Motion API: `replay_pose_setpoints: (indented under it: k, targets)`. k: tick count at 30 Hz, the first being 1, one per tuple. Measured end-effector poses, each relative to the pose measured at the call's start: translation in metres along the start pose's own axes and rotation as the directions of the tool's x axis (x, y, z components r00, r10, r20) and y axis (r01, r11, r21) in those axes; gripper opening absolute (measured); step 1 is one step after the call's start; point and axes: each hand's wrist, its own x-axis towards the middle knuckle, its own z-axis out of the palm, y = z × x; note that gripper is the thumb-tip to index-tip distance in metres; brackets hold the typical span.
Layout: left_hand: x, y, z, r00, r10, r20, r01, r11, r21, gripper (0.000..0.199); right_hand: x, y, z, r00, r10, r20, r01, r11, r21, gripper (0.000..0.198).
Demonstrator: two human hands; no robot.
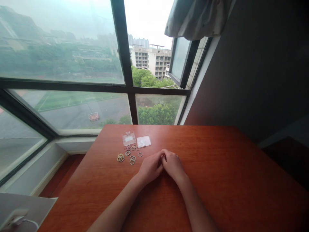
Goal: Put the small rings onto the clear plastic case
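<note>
My left hand (151, 165) and my right hand (172, 163) meet over the table, fingertips pressed together. The fingers of both are curled closed, and whatever lies between them is hidden or too small to make out. To the left of my hands are several small loose rings: a yellowish bunch (120, 156), greyish ones (132, 158) and some pinkish ones (126, 148). Behind the rings stands a clear plastic box (129, 142). A flat clear piece like its lid (144, 141) lies beside it.
The reddish-brown wooden table (217, 167) reaches to a dark-framed window (129, 88) at its far edge. A grey curtain (193, 19) hangs at the upper right beside a dark wall (241, 80). A plug with a white cord (19, 221) is at the lower left.
</note>
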Motion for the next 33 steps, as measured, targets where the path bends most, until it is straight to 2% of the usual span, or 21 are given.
replay_pose_setpoints:
  k: [2,5,10,14,20,24,28,33]
  targets:
    - [0.001,-0.001,0.0,1.0,0.004,-0.012,-0.004,0.999,0.042,0.032,0.0,0.001,0.001,1.0,0.0,0.003,0.0,1.0,0.007,0.026]
    - [0.002,-0.004,-0.008,0.997,-0.04,-0.071,0.053,0.981,0.186,0.034,0.001,0.004,0.003,1.0,-0.013,0.0,0.013,0.999,0.029,0.029]
    - [0.002,-0.015,-0.031,0.967,-0.063,-0.246,0.173,0.873,0.456,0.034,0.001,0.006,0.006,0.999,-0.05,-0.012,0.05,0.998,0.048,0.032]
    - [0.0,-0.018,-0.038,0.969,-0.105,-0.223,0.212,0.818,0.534,0.028,0.001,0.006,0.006,0.999,-0.038,-0.013,0.039,0.998,0.048,0.037]
    - [0.002,-0.02,-0.035,0.974,-0.163,-0.16,0.225,0.795,0.563,0.024,0.001,0.006,0.005,1.0,-0.03,-0.006,0.03,0.998,0.046,0.039]
    - [0.003,-0.022,-0.037,0.981,-0.165,-0.101,0.193,0.792,0.579,0.02,0.001,0.006,0.006,0.999,-0.032,-0.023,0.034,0.998,0.06,0.037]
    - [0.003,-0.022,-0.04,0.99,-0.11,-0.082,0.137,0.834,0.534,0.016,0.003,0.009,0.008,0.997,-0.03,-0.073,0.039,0.99,0.133,0.035]
    - [0.002,-0.016,-0.04,0.99,0.136,0.024,-0.135,0.912,0.388,0.021,0.011,0.02,0.011,0.979,0.085,-0.183,-0.019,0.942,0.335,0.044]
